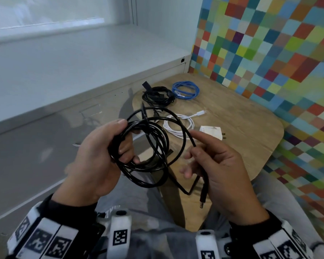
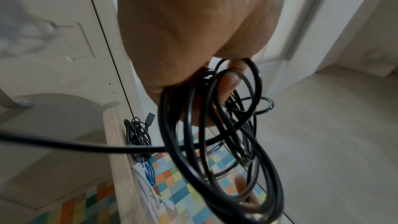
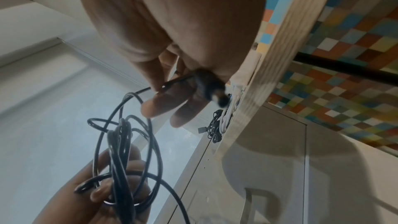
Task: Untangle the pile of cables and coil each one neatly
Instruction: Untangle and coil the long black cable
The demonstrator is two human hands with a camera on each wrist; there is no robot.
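Observation:
My left hand (image 1: 108,150) grips a loose bundle of black cable loops (image 1: 150,146), fingers curled through them (image 2: 217,101). My right hand (image 1: 209,161) holds the free end of the same cable, with the strand running through the palm and the barrel plug (image 1: 202,198) hanging below the hand. The right wrist view shows the plug (image 3: 207,85) against the fingers and the loops (image 3: 122,151) in the left hand below. On the wooden table (image 1: 241,128) lie a coiled black cable (image 1: 158,95), a coiled blue cable (image 1: 185,89) and a coiled white cable (image 1: 179,124).
A white charger block (image 1: 211,132) sits on the table right of the white coil. A white cabinet (image 1: 82,90) runs along the left and back. A wall of coloured squares (image 1: 279,53) bounds the right. My grey-clad legs are below the hands.

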